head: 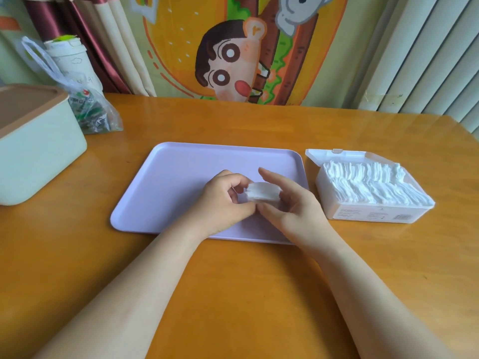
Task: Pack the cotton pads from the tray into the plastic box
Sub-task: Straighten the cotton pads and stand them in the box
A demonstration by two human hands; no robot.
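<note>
Cotton pads (262, 193) pinched in grip of left hand (223, 202) and right hand (294, 207) — lilac tray (181, 172), wooden table (233, 286), cartoon curtain (233, 60)

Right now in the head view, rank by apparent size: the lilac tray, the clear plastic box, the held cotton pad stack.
1. lilac rectangular tray
2. clear rectangular plastic box
3. small white cotton pad stack
</note>
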